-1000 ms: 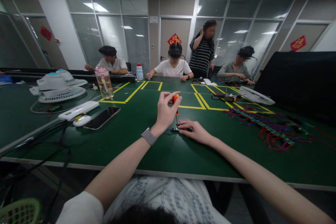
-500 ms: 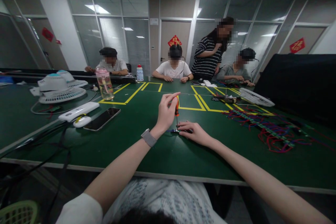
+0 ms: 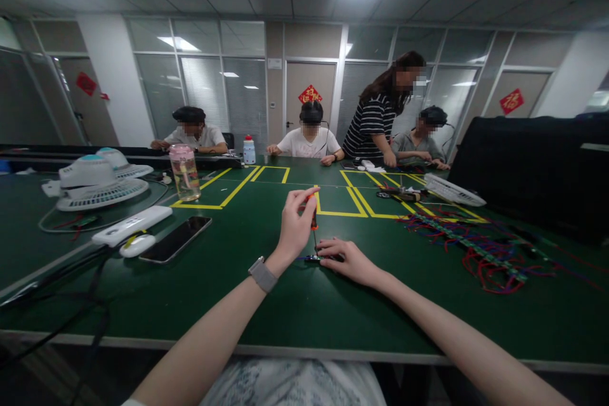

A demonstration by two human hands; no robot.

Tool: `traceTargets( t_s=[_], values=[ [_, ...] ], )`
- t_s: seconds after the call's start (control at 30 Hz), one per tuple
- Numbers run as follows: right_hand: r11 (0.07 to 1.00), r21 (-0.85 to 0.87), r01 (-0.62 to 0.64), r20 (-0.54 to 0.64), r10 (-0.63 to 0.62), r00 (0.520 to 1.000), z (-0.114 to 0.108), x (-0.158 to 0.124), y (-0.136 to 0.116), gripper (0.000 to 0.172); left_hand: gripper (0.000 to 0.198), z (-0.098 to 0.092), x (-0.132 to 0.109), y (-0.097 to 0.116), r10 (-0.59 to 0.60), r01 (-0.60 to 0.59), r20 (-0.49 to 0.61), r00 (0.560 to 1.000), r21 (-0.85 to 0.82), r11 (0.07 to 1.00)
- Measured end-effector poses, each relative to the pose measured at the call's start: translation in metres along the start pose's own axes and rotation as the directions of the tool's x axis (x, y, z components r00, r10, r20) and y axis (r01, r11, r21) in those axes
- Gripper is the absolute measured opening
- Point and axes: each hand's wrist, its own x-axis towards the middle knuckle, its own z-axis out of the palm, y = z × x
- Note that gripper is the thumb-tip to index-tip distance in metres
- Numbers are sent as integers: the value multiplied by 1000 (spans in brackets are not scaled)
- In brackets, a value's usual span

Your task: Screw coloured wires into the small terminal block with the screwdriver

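Observation:
My left hand, with a grey watch band on its wrist, is closed around the handle of an orange-and-black screwdriver. The screwdriver stands upright, its shaft pointing down at a small dark part lying on the green table. A bluish wire shows at that part's left end; its details are too small to make out. My right hand rests on the table just right of it, fingertips pressed on the part and close to the shaft's tip.
A phone, a white power strip and a pink-lided bottle stand to the left, near white fans. Wired circuit boards lie right, before a black case. Several people are across the table.
The camera view has tilted up, so the table and hands sit lower in the picture. My hands keep their hold. The standing person across the table has lowered an arm toward the tabletop.

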Motion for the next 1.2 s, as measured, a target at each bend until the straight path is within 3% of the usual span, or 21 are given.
traceTargets(
  t_s=[0.23, 0.47, 0.7, 0.93, 1.2],
  values=[
    [1000, -9, -3, 3, 3, 1000, 0, -1, 0, 30, 32, 5, 0, -7, -126, 130, 34, 991, -197, 972],
    [1000, -8, -1, 8, 1, 1000, -1, 0, -2, 30, 21, 0, -1, 0, 10, -10, -2, 1000, 18, 1000],
    [1000, -11, -10, 2, 10, 1000, -1, 0, -3, 30, 30, 3, 0, -4, -47, 55, 51, 998, -156, 986],
    [1000, -18, -9, -5, 9, 1000, 0, 0, -2, 30, 23, 1, -1, 2, 30, -30, 5, 1000, 6, 1000],
    [1000, -10, -4, 10, 5, 1000, -1, 0, 0, 30, 31, 3, -1, -3, -26, 33, 57, 998, -127, 991]
  ],
)
